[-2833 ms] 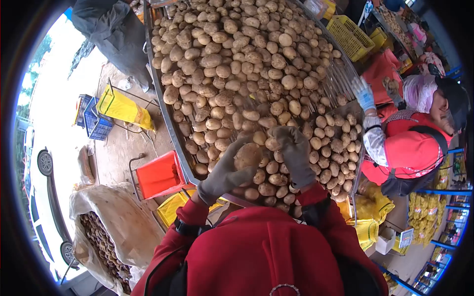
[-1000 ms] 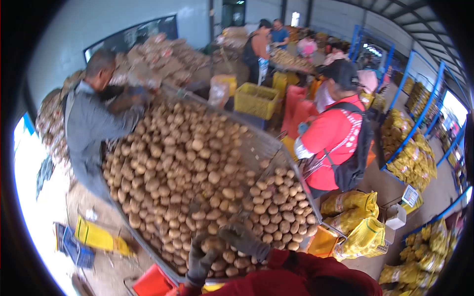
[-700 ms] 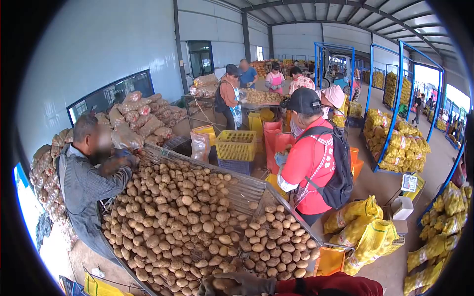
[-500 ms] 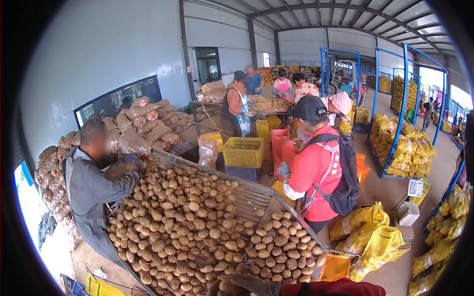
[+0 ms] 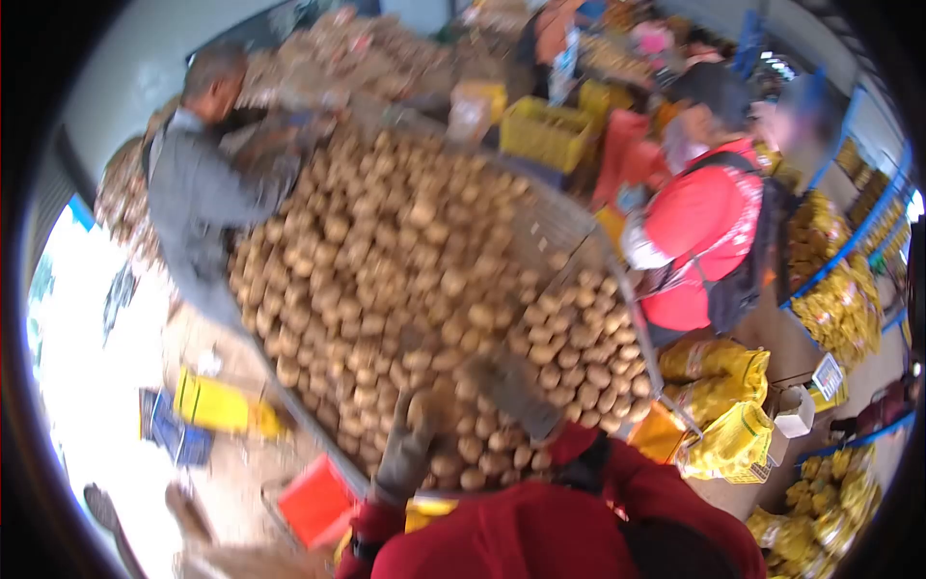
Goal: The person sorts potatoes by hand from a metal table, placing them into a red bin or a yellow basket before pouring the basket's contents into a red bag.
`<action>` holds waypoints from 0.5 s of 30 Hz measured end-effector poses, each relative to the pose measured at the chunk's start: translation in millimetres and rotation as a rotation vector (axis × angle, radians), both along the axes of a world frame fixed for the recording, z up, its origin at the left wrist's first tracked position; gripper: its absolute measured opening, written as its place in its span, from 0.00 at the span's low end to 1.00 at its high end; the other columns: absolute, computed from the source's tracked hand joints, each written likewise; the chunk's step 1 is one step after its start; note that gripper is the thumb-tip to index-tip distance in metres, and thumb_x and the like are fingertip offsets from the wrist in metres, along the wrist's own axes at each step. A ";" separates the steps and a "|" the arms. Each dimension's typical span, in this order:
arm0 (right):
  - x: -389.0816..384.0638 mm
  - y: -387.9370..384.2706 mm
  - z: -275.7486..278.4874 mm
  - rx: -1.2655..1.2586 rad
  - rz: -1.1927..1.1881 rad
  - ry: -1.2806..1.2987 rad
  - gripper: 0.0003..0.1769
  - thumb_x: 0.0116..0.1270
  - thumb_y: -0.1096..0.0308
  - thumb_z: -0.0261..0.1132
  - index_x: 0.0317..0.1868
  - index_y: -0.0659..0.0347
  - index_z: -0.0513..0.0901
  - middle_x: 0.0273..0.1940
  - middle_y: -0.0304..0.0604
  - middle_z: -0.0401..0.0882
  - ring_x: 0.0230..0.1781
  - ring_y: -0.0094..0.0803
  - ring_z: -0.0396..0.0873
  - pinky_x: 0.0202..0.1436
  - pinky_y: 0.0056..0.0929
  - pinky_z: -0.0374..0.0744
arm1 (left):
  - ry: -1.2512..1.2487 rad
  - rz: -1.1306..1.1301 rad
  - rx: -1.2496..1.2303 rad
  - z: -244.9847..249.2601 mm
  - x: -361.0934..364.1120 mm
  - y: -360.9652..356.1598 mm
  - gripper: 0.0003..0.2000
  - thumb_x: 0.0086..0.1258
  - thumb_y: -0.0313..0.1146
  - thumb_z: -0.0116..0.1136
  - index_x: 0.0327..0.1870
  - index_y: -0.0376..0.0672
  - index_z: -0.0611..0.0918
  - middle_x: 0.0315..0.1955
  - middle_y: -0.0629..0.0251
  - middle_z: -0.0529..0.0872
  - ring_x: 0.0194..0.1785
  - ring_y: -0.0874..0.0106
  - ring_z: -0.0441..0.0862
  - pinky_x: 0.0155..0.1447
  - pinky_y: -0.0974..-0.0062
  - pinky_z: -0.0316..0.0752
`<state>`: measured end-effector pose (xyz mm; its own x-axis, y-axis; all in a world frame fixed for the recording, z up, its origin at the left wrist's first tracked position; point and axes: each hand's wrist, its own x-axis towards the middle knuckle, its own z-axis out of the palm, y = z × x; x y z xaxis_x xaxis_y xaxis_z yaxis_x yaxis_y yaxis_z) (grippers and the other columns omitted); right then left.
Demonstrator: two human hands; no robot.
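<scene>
A broad heap of brown potatoes (image 5: 386, 261) covers the slatted sorting table in front of me. My left hand (image 5: 405, 449), in a grey work glove, is at the near side of the heap, its fingers curled around a potato (image 5: 431, 410). To its right, my right hand (image 5: 511, 391), gloved the same way, reaches low over the heap with the palm down. Its fingers are smeared by motion, and a potato lies by the fingertips; whether it is gripped cannot be made out. More potatoes (image 5: 584, 352) lie in a divided section at the table's right corner.
A person in grey (image 5: 207, 212) works at the table's left side; another in a red shirt (image 5: 709, 232) stands across at the right. Yellow net sacks (image 5: 728, 425) and an orange crate (image 5: 659, 434) sit off the right corner. A red bin (image 5: 316, 502) stands at the near left.
My view has tilted down and swung, so both my forearms and hands now show over the potatoes. The hands have come apart, the left around a potato. The heap appears more central.
</scene>
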<state>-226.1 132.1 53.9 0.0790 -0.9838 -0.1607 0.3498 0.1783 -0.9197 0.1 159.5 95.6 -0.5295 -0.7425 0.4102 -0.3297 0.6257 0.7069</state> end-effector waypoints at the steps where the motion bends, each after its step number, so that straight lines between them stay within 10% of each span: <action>1: -12.9 -4.5 9.1 -0.085 0.030 0.458 0.14 0.79 0.62 0.68 0.55 0.61 0.88 0.48 0.32 0.87 0.46 0.20 0.80 0.48 0.26 0.81 | 0.117 -0.017 0.162 5.8 -4.0 -3.2 0.21 0.87 0.35 0.48 0.76 0.43 0.71 0.68 0.48 0.74 0.64 0.57 0.81 0.62 0.66 0.83; 4: -8.8 13.4 32.9 -0.031 0.116 0.301 0.15 0.79 0.66 0.67 0.60 0.61 0.86 0.54 0.37 0.84 0.54 0.21 0.78 0.55 0.25 0.79 | 0.750 0.000 1.100 11.2 -10.4 2.1 0.32 0.90 0.55 0.37 0.82 0.39 0.62 0.67 0.59 0.79 0.69 0.69 0.80 0.70 0.67 0.80; 9: 9.0 27.1 52.7 -0.300 0.127 0.330 0.19 0.79 0.70 0.65 0.66 0.64 0.82 0.62 0.43 0.81 0.63 0.24 0.76 0.67 0.30 0.77 | 0.607 0.062 0.996 7.9 -9.5 3.7 0.31 0.91 0.54 0.37 0.82 0.40 0.64 0.66 0.61 0.80 0.66 0.72 0.82 0.67 0.72 0.80; 15: 3.4 9.1 0.4 0.049 0.076 0.201 0.14 0.77 0.68 0.66 0.60 0.59 0.82 0.48 0.41 0.85 0.36 0.25 0.83 0.37 0.29 0.84 | 0.618 0.173 1.064 17.8 -9.9 12.5 0.26 0.92 0.49 0.35 0.81 0.44 0.67 0.62 0.62 0.81 0.62 0.73 0.83 0.60 0.68 0.86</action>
